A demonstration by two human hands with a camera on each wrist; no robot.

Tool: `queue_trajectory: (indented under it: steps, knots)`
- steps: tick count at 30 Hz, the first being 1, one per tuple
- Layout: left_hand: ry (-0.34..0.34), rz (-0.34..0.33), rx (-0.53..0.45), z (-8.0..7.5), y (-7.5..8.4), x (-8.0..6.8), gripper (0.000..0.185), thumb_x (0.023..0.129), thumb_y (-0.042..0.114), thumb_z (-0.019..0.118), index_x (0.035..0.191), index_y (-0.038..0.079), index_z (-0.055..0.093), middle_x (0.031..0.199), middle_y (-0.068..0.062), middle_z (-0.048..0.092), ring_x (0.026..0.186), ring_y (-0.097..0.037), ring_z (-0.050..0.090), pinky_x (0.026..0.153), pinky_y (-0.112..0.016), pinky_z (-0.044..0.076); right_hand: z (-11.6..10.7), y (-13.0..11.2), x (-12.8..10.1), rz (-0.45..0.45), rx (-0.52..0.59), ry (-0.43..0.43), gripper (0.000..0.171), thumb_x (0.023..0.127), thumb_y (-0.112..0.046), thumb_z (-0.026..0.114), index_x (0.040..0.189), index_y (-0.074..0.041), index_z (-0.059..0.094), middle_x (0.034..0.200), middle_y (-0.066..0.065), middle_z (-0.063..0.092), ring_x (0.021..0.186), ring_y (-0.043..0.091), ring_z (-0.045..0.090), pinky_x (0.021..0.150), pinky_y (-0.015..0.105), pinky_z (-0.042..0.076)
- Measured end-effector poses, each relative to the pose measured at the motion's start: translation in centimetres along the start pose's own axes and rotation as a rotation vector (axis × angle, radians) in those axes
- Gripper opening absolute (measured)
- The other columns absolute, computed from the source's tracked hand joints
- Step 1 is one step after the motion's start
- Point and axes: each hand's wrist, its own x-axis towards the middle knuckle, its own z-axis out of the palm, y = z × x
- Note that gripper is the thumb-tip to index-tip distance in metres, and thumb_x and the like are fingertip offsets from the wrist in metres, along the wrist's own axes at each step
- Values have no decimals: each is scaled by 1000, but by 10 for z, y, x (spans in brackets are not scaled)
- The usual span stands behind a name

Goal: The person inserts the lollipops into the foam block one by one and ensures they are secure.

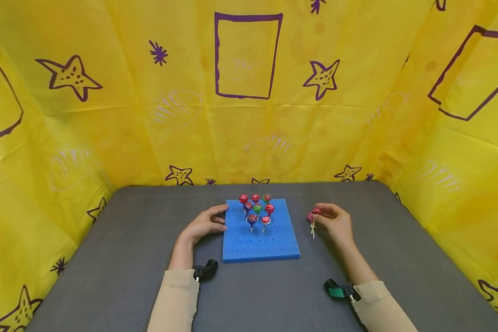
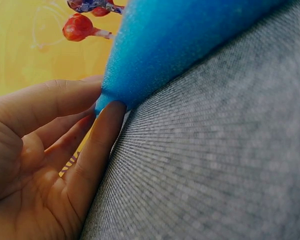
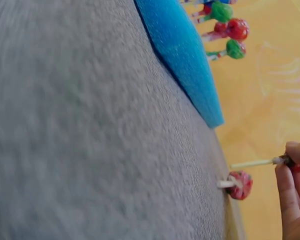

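My right hand (image 1: pixel 334 224) pinches a red-wrapped lollipop (image 3: pixel 296 166) by its head, right of the foam block, and its pale stick points away from the fingers. Just below it in the right wrist view, a second lollipop (image 3: pixel 240 185) with a pink-red wrapper lies on the table. My left hand (image 1: pixel 202 226) rests its fingertips and thumb against the left edge of the blue foam block (image 1: pixel 232 244). Several lollipops with red, green and purple wrappers, among them a green one (image 1: pixel 257 209), stand upright in the block's far half.
Rows of small holes mark the near half of the foam block. Beneath everything is a grey table (image 1: pixel 128 258). A yellow curtain (image 1: pixel 249 138) with purple drawings hangs behind it and along both sides. Each wrist wears a black camera mount (image 1: pixel 206 270).
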Motion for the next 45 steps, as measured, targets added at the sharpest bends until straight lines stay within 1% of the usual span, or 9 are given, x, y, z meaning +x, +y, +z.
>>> queue_trajectory:
  steps: [5,8,15,23,29,35,37,41,45]
  knots:
    - [-4,0,-8,0,0,0,70,86,8,73,149,18,45,156,-11,40,115,-23,58,90,-30,55,7,-3,-2,-9,79,-28,42,79,3,78,117,11,63,82,-15,72,74,7,73,64,28,60]
    - [-3,-3,-11,0,-1,0,70,86,8,72,149,18,45,156,-11,39,115,-23,58,90,-30,55,12,-4,-3,-24,102,-33,42,79,5,77,118,11,63,81,-15,72,72,4,71,64,27,60]
    - [5,-13,0,0,0,0,69,86,8,73,149,18,45,157,-11,39,115,-23,58,91,-31,56,22,-6,-5,-61,71,-38,40,78,3,78,116,8,66,79,-21,71,71,-4,68,56,19,53]
    - [8,-10,-11,1,0,-1,68,86,7,72,148,18,47,156,-11,39,113,-21,59,90,-30,56,37,-11,-8,-110,148,-65,37,76,13,75,111,13,65,81,-17,72,77,-1,71,71,16,57]
    - [10,-7,-14,2,0,0,68,86,6,72,148,18,47,155,-11,40,110,-20,60,89,-30,56,46,-15,-8,-136,188,-74,35,75,17,73,109,16,64,82,-16,72,77,0,71,73,17,58]
    - [0,0,-23,2,2,0,68,87,4,72,149,16,45,155,-13,40,107,-18,60,87,-28,57,51,-20,-10,-155,190,-86,35,76,11,76,109,13,65,86,-16,72,79,1,71,75,18,58]
    - [-7,3,-25,2,2,-1,69,87,4,71,150,14,44,155,-14,39,107,-18,60,86,-27,56,53,-21,-11,-153,177,-105,36,77,8,77,111,12,66,92,-9,73,81,1,71,75,19,58]
    - [-14,-4,-25,1,3,-1,70,87,5,71,150,14,43,155,-14,39,108,-19,59,85,-27,56,59,-22,-14,-149,176,-143,35,77,6,78,111,10,66,94,-7,73,84,3,70,76,19,58]
    - [-3,-20,-22,2,3,-1,69,87,4,71,150,17,44,155,-12,41,109,-20,59,86,-29,56,67,-24,-18,-149,175,-175,35,78,5,78,111,10,66,92,-14,70,85,3,69,76,20,58]
